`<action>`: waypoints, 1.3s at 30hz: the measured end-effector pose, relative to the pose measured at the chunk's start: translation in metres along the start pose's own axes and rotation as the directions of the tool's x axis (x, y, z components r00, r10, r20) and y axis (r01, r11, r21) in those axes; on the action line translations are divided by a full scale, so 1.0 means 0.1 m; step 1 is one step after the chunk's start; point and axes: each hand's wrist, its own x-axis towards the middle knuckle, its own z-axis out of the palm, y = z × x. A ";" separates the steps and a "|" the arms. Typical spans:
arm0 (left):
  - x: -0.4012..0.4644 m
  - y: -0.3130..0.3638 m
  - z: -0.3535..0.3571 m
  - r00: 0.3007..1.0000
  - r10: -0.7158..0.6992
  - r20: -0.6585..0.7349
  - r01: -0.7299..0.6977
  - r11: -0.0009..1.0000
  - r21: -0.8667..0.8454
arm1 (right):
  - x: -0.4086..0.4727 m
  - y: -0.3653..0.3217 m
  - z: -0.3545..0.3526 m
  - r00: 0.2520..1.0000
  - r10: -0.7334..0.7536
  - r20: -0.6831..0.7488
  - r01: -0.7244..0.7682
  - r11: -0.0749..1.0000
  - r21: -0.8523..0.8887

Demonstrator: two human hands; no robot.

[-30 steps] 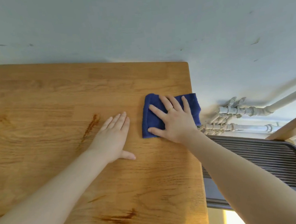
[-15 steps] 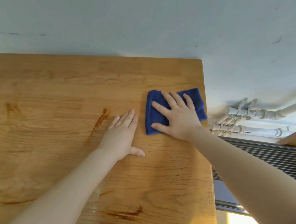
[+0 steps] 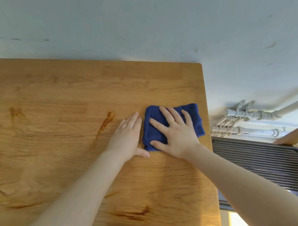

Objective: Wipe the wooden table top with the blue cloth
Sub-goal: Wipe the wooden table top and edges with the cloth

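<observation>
1. Here, our right hand (image 3: 176, 134) lay flat on the folded dark-blue terry cloth (image 3: 195, 121), fingers spread and straight, pressing it down, not curled round it; a thin ring showed on one finger.
2. The blue cloth sat directly under that palm, near the right edge of the honey-coloured wooden table top (image 3: 70, 106), roughly midway between the far edge and us. Its long axis ran left to right, across the line of our forearm.
3. Our left hand (image 3: 128, 135) rested flat and relaxed on bare wood just beside the cloth's left edge, thumb tip almost touching its near corner, holding nothing.
4. The relation we judged to matter: nearly all the unwiped wood, including the dark streak (image 3: 105, 123) in the grain, lay to the left of the cloth, and our left hand stood between.
5. We judged that a leftward stroke would need the left hand out of the way.
6. Past the table's right edge were white pipes (image 3: 246, 115) and a dark ribbed panel (image 3: 260, 163).
</observation>
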 end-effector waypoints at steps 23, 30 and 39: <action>-0.59 -0.85 -0.13 0.977 -0.211 -0.036 0.212 0.976 0.052 | 0.53 -0.54 -0.04 0.937 0.334 0.102 -0.335 0.942 -0.003; -0.52 -1.02 -0.17 0.970 -0.242 0.008 0.237 0.956 0.174 | -0.10 -0.77 0.06 0.992 0.109 0.067 -0.107 0.994 -0.034; -0.45 -1.22 -0.07 0.973 -0.227 0.031 0.219 0.962 0.164 | 0.83 -0.77 0.03 0.889 0.452 0.073 -0.453 0.891 0.005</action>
